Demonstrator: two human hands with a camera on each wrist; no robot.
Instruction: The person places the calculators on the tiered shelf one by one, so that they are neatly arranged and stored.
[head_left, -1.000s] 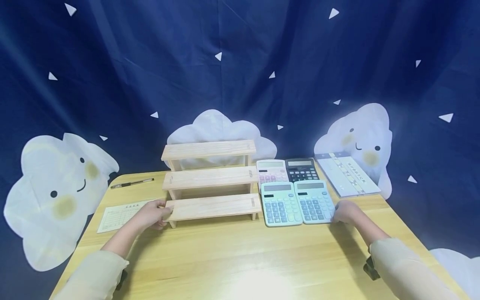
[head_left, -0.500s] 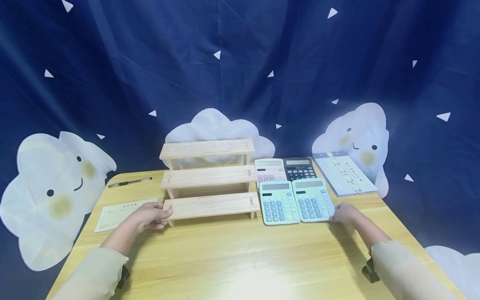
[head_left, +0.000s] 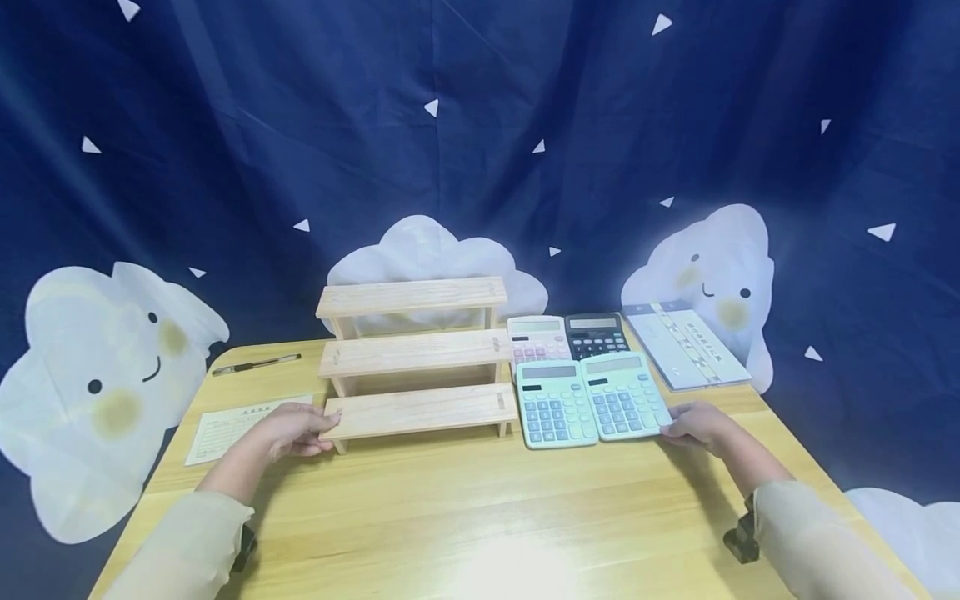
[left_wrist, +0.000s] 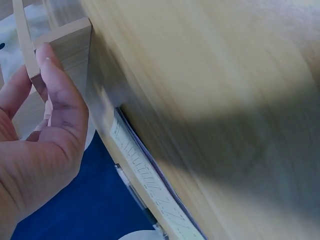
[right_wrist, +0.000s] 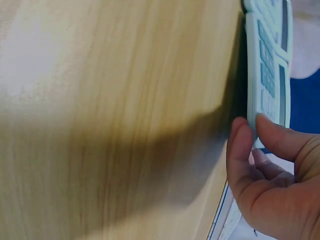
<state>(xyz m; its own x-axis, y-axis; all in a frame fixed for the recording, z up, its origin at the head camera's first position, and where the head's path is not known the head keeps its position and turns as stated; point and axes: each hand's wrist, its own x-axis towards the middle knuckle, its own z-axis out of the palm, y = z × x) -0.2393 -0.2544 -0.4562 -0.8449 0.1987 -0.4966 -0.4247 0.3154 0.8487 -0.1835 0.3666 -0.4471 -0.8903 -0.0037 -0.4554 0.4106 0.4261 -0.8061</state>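
A three-tier wooden stand [head_left: 420,412] occupies the middle of the table. My left hand [head_left: 288,432] pinches the left end of its lowest board, thumb on top; the left wrist view shows the fingers [left_wrist: 65,95] around the board's end. To the right lie two mint-green calculators side by side. The right one, a calculator [head_left: 625,398] with blue keys, is pinched at its near right corner by my right hand [head_left: 699,427]. That corner is tilted up a little, with the thumb on the face and fingers underneath. The other mint calculator [head_left: 557,407] lies flat beside it.
Behind the mint calculators are a pink-and-white calculator [head_left: 537,337] and a black calculator [head_left: 596,335]. A white-and-grey booklet [head_left: 686,346] lies at the far right. On the left are a printed sheet [head_left: 225,429] and a pen [head_left: 257,364]. A dark blue curtain [head_left: 480,125] hangs behind.
The right hand has raised the near right corner of the right mint calculator slightly, and it now tilts apart from its neighbour. The left hand keeps its hold on the stand.
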